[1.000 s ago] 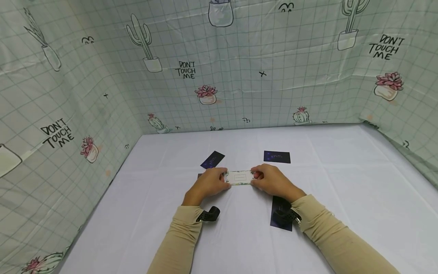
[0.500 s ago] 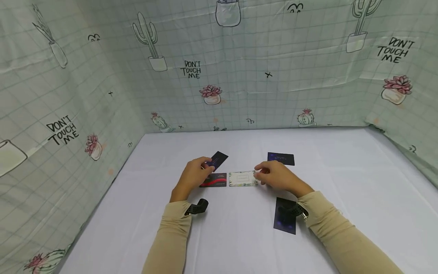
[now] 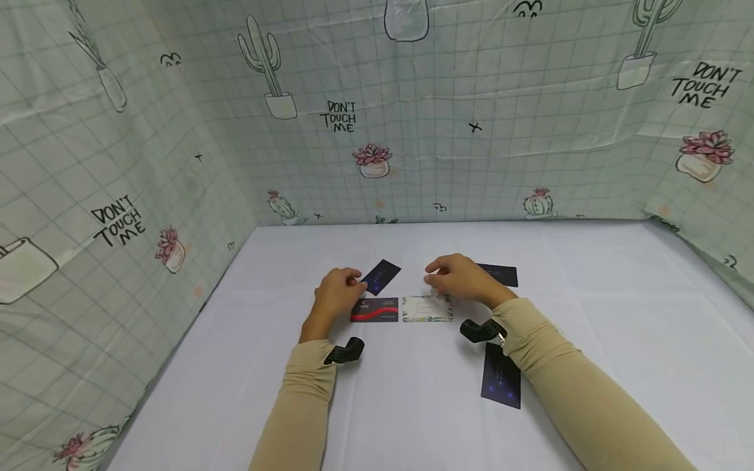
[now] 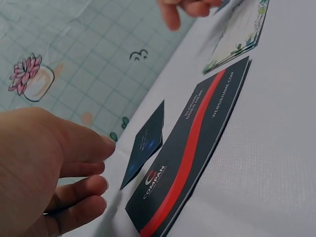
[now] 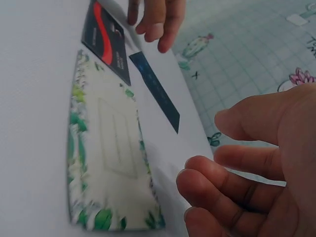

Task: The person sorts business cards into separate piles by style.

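Two business cards lie side by side on the white tabletop: a black one with a red wavy stripe [image 3: 374, 311] and a white one with a leafy floral border [image 3: 427, 311]. Just behind the black card a dark blue card [image 3: 383, 277] lies at a slant. My left hand [image 3: 337, 296] hovers at the left of the slanted card, fingers loosely bent with nothing between them. Over the back edge of the floral card is my right hand [image 3: 462, 280], its fingers [image 5: 197, 187] curved and holding nothing. Both flat cards look like small stacks in the left wrist view.
Another dark card [image 3: 503, 275] lies behind the right hand, partly hidden by it. A further dark blue card [image 3: 501, 378] lies near the right forearm, partly under the sleeve in this view. A printed cactus curtain [image 3: 412, 131] rises at the back and sides of the white table [image 3: 406, 405].
Both hands have let go of the floral card, which now rests beside the black one. The left hand moved left toward the slanted card; the right hand moved back and slightly left.
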`<state>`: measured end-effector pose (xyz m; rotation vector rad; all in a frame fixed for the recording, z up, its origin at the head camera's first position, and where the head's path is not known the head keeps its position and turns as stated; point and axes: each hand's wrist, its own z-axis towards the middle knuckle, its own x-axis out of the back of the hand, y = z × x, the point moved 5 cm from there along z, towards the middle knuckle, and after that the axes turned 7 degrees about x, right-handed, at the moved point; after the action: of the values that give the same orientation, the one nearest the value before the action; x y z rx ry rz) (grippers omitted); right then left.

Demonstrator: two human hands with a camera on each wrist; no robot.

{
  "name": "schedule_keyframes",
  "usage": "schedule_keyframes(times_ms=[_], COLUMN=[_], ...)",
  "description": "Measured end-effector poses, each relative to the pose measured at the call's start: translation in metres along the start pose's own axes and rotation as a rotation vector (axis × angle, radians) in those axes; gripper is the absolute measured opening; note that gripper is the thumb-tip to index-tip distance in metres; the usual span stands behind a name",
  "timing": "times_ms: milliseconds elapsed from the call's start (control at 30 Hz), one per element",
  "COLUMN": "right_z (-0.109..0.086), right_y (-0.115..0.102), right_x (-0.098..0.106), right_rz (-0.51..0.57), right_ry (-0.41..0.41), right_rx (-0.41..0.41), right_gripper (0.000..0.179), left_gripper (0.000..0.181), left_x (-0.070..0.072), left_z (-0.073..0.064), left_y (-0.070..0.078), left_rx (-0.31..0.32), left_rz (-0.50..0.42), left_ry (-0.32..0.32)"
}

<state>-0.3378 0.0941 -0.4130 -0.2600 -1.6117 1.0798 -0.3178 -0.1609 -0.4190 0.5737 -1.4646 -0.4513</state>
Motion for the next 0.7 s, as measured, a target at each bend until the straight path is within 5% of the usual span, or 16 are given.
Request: schedule_keyframes(times_ms=[333,700], right_z=[0.036,0.06], right_y=[-0.01,-0.003], right_x=[-0.003,-0.02], right_rz=[0.016,0.014], right_ry=[-0.012,0.03], right_rx=[-0.01,-0.009], right_gripper=[0.041,0.041], left_gripper=[0.037,0.04], left_x=[-0.005,-0.006], left_z=[0.005,0.003], left_y=[0.001,0.0], left_rx=[0.006,0.031], left_rz=[0.169,0.235], left_ry=[0.025,0.007])
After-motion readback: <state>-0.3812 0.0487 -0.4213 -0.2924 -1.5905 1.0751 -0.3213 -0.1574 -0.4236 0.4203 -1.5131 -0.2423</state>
